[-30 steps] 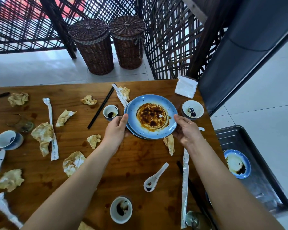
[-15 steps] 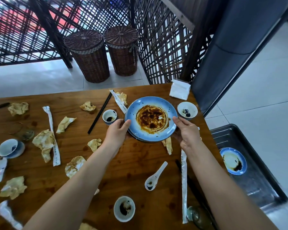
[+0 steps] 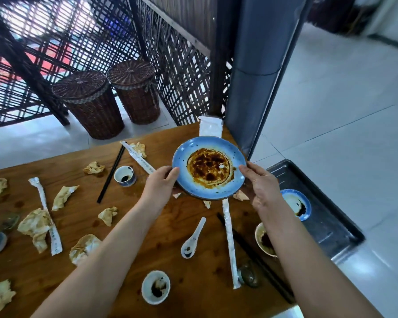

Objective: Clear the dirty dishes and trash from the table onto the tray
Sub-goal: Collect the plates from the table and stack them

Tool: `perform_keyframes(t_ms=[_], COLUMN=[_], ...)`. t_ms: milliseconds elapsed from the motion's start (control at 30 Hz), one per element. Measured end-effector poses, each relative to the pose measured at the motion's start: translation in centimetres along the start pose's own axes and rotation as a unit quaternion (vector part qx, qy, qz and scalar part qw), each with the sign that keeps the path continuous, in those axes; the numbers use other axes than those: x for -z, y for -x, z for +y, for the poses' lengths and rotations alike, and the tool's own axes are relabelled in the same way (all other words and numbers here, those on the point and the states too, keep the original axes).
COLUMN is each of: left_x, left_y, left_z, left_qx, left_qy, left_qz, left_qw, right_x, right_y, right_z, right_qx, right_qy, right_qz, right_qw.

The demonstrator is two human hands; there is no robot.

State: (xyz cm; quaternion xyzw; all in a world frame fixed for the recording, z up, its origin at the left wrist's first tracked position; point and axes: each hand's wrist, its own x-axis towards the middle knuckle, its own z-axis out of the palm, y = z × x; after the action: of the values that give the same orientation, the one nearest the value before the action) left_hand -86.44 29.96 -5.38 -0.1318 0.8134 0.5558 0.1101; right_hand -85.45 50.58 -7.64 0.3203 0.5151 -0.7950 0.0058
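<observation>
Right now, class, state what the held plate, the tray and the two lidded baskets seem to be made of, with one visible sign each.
Plate: probably glazed ceramic, given its glossy, speckled blue surface and thick rim.
Tray: likely metal with a dull dark-grey finish and a soft sheen along the raised rim.
Baskets: wicker or rattan, dark brown, with the weave plainly visible.

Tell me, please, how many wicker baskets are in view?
2, both lidded, on the floor beyond the table: the left basket and the right basket close beside it. None seems hidden.
</observation>
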Motion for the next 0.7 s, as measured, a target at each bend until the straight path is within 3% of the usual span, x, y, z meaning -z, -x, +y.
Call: perform_keyframes(t_ms=[700], left_x=[-26.0], left_y=[21.0], left_z=[4.8], left_qx=[-0.058], left_qy=[-0.050], left_qz=[-0.132], left_qw=[0.988], right_x=[34.2], right_y=[12.4], right_z=[-6.2], right_qx=[0.046], right_qy=[-0.088], right_qz=[0.127], right_qw=[0.987])
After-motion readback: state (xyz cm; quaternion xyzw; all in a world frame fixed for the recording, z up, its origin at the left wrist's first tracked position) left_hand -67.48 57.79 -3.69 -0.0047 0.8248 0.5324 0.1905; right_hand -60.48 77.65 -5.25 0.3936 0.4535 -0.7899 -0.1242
